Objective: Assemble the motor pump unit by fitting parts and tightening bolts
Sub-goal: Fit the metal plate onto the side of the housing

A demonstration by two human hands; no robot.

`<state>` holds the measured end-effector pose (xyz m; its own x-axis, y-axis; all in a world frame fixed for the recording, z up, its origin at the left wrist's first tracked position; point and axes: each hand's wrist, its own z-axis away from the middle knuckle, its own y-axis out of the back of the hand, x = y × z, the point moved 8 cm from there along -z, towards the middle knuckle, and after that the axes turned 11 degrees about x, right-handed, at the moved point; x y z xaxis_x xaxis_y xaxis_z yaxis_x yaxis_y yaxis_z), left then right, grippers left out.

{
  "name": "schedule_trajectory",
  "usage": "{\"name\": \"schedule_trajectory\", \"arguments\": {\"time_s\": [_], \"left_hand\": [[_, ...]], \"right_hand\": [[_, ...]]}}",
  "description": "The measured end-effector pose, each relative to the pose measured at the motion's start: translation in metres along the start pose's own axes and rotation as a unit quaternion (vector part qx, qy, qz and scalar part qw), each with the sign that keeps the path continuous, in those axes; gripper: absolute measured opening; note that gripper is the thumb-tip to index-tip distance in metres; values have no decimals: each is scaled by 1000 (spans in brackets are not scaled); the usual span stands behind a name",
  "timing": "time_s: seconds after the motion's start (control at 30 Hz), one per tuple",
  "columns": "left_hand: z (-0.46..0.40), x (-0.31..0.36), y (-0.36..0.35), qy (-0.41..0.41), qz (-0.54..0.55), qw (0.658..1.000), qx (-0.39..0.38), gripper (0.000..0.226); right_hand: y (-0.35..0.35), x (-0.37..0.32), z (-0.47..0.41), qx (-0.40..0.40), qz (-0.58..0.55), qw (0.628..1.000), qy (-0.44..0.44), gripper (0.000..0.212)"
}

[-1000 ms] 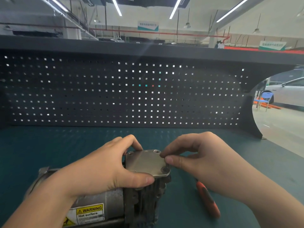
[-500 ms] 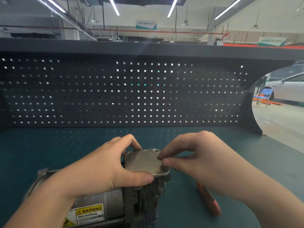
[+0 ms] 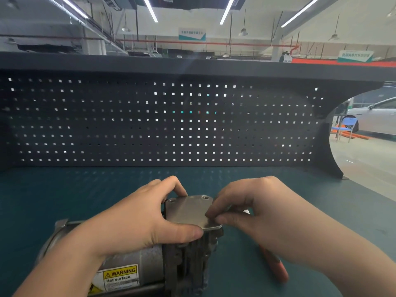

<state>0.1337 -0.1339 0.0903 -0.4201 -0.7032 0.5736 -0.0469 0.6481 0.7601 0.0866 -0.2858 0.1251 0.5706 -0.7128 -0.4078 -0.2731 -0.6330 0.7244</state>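
Head view: the motor pump unit (image 3: 150, 264) lies on its side near the front edge of the bench (image 3: 64, 200), left of the middle, with a yellow "WARNING Hot surface" label (image 3: 120, 275) facing the camera. A flat metal cover plate (image 3: 188, 211) sits on top of the dark pump housing (image 3: 188, 258), bolt holes showing at its far corners. The left hand (image 3: 137, 221) grips the plate and housing, thumb curled along the plate's near edge and fingers curled over its far left corner. The right hand (image 3: 257, 219) pinches the plate's near right corner, thumb and fingertips pressed together on it. An orange-handled tool (image 3: 276, 266) lies on the bench under the right wrist. A black pegboard (image 3: 160, 125) stands along the bench's back edge.
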Motion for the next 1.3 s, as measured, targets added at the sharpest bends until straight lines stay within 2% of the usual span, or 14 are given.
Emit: {"name": "schedule_trajectory", "arguments": {"time_s": [0.27,0.53,0.8,0.93,1.13,1.3], "left_hand": [[0,0,0,0,-2,1000,0,68],[-1,-1,0,1,-1,1000,0,67],[0,0,-1,2,0,1000,-8,65],[-1,0,-1,1,3,1000,-8,65],[0,0,-1,3,2,1000,-5,65],[0,-1,-1,1,-4,1000,-11,66]], "right_hand": [[-2,7,-2,39,29,999,-19,14],[-5,9,-3,40,19,998,-41,33],[-8,7,-2,33,7,999,-35,25],[-7,11,-3,51,-3,998,-45,38],[-9,10,-5,54,-54,997,-32,40],[-5,12,-2,11,-29,999,-30,22]]}}
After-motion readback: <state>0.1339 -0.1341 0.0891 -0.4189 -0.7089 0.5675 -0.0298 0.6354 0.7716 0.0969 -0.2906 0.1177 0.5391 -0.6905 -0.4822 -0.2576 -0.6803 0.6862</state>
